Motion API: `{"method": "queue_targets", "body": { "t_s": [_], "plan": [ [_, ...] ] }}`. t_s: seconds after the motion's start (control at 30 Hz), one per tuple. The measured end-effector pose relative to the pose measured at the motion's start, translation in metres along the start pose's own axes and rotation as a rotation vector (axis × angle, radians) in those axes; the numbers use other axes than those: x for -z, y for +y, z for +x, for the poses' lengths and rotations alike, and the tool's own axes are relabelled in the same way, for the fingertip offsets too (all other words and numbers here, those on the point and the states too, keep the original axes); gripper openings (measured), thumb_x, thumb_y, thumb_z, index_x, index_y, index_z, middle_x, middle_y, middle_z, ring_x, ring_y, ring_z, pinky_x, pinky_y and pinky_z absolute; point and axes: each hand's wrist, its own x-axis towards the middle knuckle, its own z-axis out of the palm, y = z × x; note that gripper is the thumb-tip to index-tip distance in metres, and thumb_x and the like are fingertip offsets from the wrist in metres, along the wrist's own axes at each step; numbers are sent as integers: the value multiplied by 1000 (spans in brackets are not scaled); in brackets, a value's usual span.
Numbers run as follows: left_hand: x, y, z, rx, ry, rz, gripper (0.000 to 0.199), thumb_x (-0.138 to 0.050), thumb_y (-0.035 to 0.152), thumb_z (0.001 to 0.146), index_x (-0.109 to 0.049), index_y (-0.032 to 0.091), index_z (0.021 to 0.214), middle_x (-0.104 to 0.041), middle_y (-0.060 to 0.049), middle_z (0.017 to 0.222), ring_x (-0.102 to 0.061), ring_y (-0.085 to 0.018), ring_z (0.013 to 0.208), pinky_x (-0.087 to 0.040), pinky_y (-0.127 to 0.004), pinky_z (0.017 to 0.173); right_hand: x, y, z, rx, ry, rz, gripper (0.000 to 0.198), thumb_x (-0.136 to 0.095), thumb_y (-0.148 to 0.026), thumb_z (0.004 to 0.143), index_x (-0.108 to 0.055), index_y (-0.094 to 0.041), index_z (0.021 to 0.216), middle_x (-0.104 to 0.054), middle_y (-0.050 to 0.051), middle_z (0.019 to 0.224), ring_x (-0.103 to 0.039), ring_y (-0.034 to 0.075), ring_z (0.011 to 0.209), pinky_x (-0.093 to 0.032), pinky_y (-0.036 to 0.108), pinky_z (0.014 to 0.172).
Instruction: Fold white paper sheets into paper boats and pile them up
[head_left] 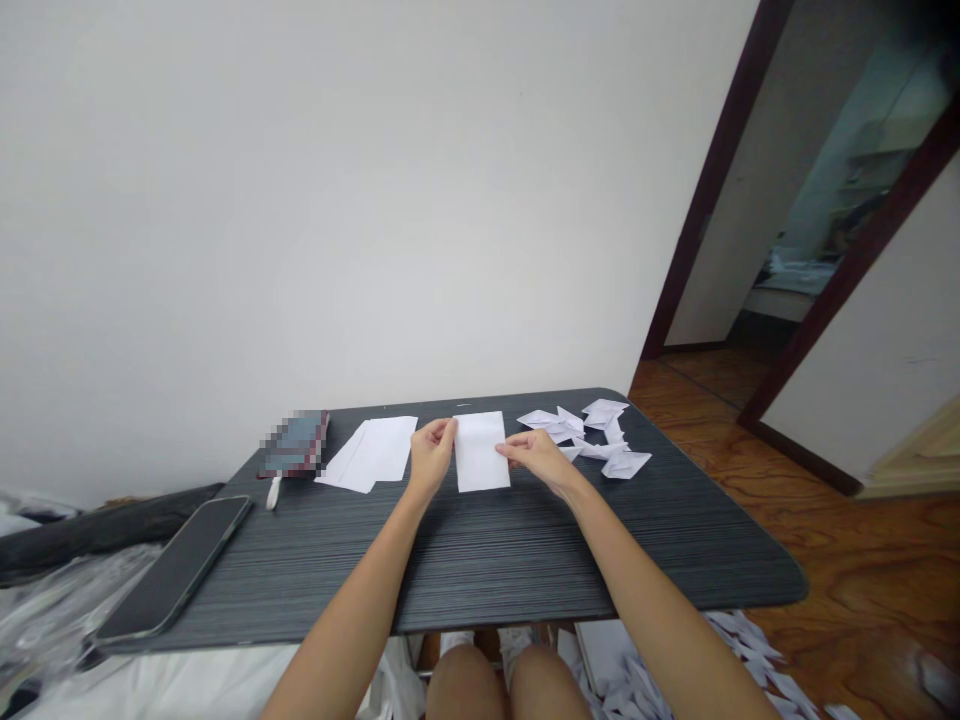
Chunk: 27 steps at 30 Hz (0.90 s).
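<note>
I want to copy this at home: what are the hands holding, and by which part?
A white piece of paper: the left hand pinches it near its upper left corner, the right hand at its right edge, about halfway down.

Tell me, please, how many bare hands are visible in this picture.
2: the left hand pinches the left edge of a rectangular white paper sheet near its top, and the right hand pinches its right edge.

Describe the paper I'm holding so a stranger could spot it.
Find the dark table, then look between the left hand and right hand. The white paper rectangle there is gripped by both, unlike the loose sheets to its left and pointed folded papers to its right.
</note>
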Motion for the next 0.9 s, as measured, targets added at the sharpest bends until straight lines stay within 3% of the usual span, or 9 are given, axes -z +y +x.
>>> {"method": "queue_targets", "body": {
  "t_s": [0.13,0.23,0.4,0.53,0.8,0.9],
  "plan": [
    [1,-2,0,82,-173,-49,28,-58,36,65,-61,10,75,-61,-4,62,-55,-13,55,-46,-23,52,5,1,2,18,95,35,25,-66,-37,57,-66,-13,65,-64,3,59,-57,14,55,-46,29,58],
    [3,-4,0,75,-277,-11,25,-61,34,63,-62,10,68,-61,-4,58,-54,-13,51,-45,-23,48,10,1,3,39,87,64,27,-66,-37,57,-66,-13,68,-63,3,58,-56,14,54,-46,28,55],
    [6,6,0,57,-283,-74,23,-62,31,63,-65,11,73,-64,-5,63,-56,-13,53,-46,-24,51,14,1,4,94,57,164,29,-68,-32,55,-65,-15,78,-62,1,58,-53,11,48,-44,25,50],
    [9,14,1,44,-347,-104,22,-61,27,63,-66,13,80,-65,-4,65,-57,-13,54,-47,-26,54,14,-2,2,145,33,198,17,-66,-27,58,-66,-17,72,-64,2,66,-56,12,61,-44,25,58],
    [12,12,2,126,-384,-191,13,-60,24,60,-66,13,65,-62,-3,58,-54,-13,53,-45,-26,54,14,-5,-2,203,46,145,7,-60,-21,61,-65,-19,65,-60,0,62,-52,11,58,-40,24,57],
    [9,12,1,156,-367,-237,11,-61,23,60,-65,13,64,-60,-2,58,-52,-10,52,-42,-22,51,14,-7,-3,258,40,55,9,-60,-23,62,-66,-19,67,-62,1,68,-54,13,66,-42,25,63]
  ]
}}
